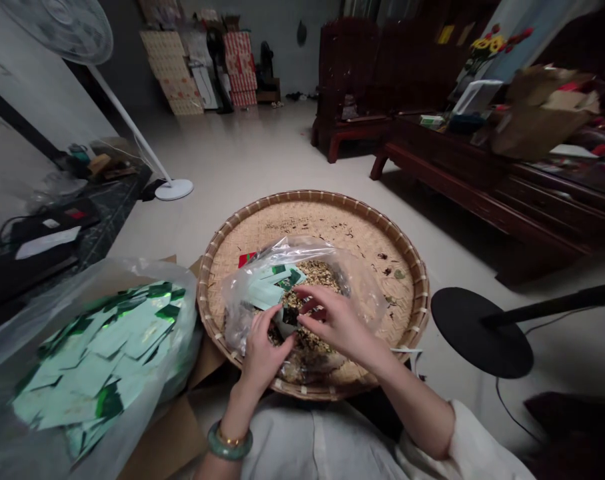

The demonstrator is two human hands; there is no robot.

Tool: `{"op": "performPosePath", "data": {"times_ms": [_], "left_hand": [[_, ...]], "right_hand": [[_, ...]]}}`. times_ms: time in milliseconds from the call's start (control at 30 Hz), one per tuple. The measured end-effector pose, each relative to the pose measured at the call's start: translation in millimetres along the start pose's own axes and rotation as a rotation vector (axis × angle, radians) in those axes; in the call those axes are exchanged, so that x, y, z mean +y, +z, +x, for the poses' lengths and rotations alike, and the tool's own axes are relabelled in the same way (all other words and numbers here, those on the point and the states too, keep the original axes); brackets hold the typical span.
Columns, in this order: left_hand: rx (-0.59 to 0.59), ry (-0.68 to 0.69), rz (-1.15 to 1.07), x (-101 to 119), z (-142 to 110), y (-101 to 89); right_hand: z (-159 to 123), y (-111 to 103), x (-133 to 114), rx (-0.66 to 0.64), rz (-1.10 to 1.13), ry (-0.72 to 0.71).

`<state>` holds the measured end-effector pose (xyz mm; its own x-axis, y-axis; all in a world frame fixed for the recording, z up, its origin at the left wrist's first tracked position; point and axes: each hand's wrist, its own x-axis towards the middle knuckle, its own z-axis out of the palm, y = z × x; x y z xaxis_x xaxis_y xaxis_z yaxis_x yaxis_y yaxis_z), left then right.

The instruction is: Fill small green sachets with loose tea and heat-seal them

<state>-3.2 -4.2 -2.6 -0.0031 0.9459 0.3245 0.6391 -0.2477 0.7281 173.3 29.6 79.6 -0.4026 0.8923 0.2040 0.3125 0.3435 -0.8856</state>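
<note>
In front of me a round woven bamboo tray [312,208] carries an open clear plastic bag [307,245]. Inside the bag lie dried, tan and dark loose bits [319,272] that look like tea or herbs, with several pale green packets [265,291] at the left. My left hand [263,348], wearing a jade-coloured bangle, curls thumb and fingers around a small packet [286,328], partly hidden. My right hand [335,319] reaches over that packet from the right with bent fingers. Whatever its fingertips pinch is too small to make out.
A big plastic bag [179,373] full of pale green packets [117,340] stands in a cardboard box [169,437] at my left. A white fan [175,189] stands beyond it. Right of the tray is a black round stand base [475,333]; a dark wooden table [482,180] lies behind.
</note>
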Motion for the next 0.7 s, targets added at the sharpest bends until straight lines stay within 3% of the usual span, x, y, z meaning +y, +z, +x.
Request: {"op": "performPosePath", "data": {"times_ms": [167,333,500,700], "left_hand": [[0.005,0.023,0.004,-1,0,1.2],[0.004,0.036,0.001,-1,-1,1.3],[0.004,0.004,-0.005,-1,-1,0.1],[0.015,0.011,-0.017,-1,-1,1.1]], "right_hand": [[2,5,18,-0.011,-0.008,0.060],[7,16,30,-0.054,0.149,0.158],[7,15,21,0.082,0.128,0.087],[-1,14,4,0.057,0.111,-0.003]]}}
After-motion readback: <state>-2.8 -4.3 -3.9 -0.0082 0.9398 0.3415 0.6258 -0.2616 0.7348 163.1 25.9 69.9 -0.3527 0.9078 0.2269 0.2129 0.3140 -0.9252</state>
